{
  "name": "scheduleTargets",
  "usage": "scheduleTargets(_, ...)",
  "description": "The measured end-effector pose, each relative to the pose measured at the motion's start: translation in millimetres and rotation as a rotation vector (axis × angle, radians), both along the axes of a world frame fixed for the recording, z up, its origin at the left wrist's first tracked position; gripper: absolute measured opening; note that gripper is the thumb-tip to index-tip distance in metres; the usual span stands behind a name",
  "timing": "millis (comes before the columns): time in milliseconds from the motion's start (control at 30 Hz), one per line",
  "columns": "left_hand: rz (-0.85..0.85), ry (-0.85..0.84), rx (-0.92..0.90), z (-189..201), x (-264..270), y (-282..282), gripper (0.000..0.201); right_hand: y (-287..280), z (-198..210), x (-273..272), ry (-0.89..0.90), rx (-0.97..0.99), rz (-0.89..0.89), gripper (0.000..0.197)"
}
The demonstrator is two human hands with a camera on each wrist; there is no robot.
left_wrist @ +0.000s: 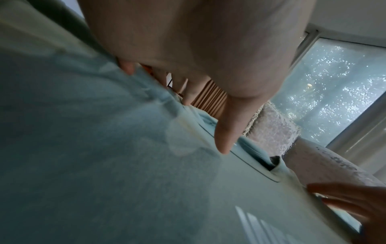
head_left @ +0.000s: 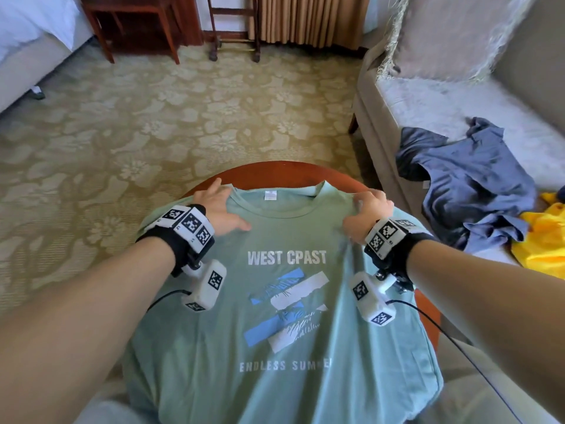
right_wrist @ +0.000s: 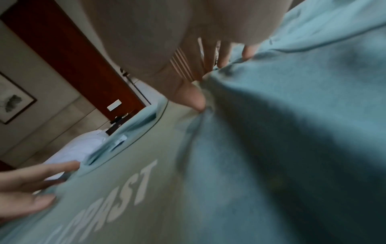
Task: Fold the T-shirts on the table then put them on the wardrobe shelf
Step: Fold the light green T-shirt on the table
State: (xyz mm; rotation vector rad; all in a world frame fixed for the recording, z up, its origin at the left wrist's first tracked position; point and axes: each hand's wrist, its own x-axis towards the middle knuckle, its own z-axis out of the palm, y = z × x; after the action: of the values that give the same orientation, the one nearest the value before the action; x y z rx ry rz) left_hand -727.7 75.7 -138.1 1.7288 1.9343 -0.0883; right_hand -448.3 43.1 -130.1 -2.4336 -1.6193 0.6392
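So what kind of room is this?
Probably a hotel bedroom: a bed with white bedding, a patterned carpet and a wooden luggage stand by the curtains.

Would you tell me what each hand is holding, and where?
The right hand pinches the green T-shirt at its shoulder; the left hand rests flat beside the collar.

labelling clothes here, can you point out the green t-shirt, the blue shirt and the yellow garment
green T-shirt (head_left: 284,301), head view, on the chest print.
blue shirt (head_left: 467,185), head view, middle of the crumpled fabric on the sofa.
yellow garment (head_left: 541,237), head view, on the folds beside the blue shirt.
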Motion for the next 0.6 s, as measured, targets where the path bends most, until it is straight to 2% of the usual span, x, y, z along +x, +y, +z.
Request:
scheduleTargets(100,0.018,0.031,0.051,2.7,10.7,-5.7,0.1,-5.1,8.1,13.1,-0.067,0.05,-0.258,0.054)
scheduleTargets(167,0.043,0.011,0.137,7.2,24.0,-10.7,0.091,-4.6,5.0,34.3,-0.027,0.083,-0.415,0.056)
scheduleTargets(200,0.052,-0.013,0.17,9.9,33.8,-14.4,0.083,-3.7,1.9,47.9,0.039,0.029,-0.43,0.063)
scheduleTargets(267,0.065,-0.103,0.209,13.2,56.1,-24.2,0.065,-7.7,-2.3,72.7,0.186,-0.188,-0.34,0.071)
scheduleTargets(333,0.052,-0.189,0.216,14.2,81.0,-36.5,0.052,-25.1,8.0,82.5,0.262,-0.31,-0.263,0.053)
scheduleTargets(400,0.008,-0.275,0.203,13.7,106.7,-49.4,0.046,-42.6,22.0,83.2,0.278,-0.331,-0.221,0.041)
scheduleTargets(467,-0.049,-0.366,0.181,12.6,130.5,-61.1,0.044,-53.1,22.0,94.4,0.393,-0.305,-0.255,0.022)
scheduleTargets(600,-0.174,-0.422,0.108,10.5,162.9,-78.3,0.047,-70.0,16.1,111.6,0.497,-0.34,-0.391,0.019)
